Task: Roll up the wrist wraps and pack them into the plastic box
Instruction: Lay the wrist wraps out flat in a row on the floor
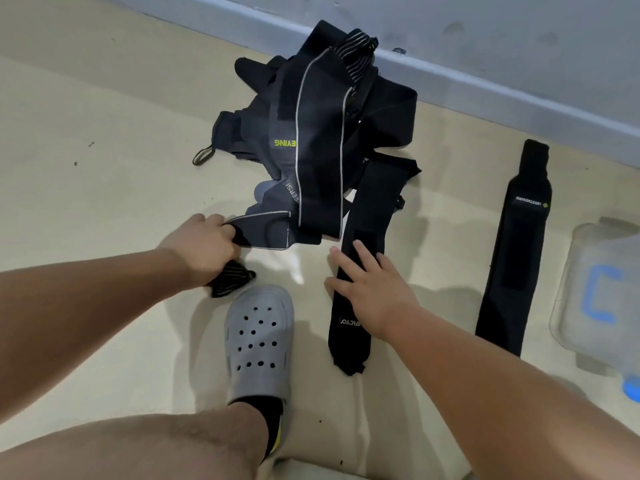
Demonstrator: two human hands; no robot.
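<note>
A tangled pile of dark wrist wraps [311, 126] with grey edging lies on the floor near the wall. My left hand [204, 247] grips the near end of a grey-edged wrap [270, 230] from that pile. A striped strap end [230, 280] sticks out below the fist. My right hand [370, 289] rests flat, fingers spread, on a black wrap [363, 209] laid out straight. A second black wrap [516, 251] lies flat to the right. The clear plastic box [595, 292] with a blue letter sits at the right edge.
My foot in a grey perforated clog [258, 341] stands between my hands, with my knee at the bottom. A grey wall and baseboard [485, 84] run behind the pile. Beige floor [104, 150] stretches to the left.
</note>
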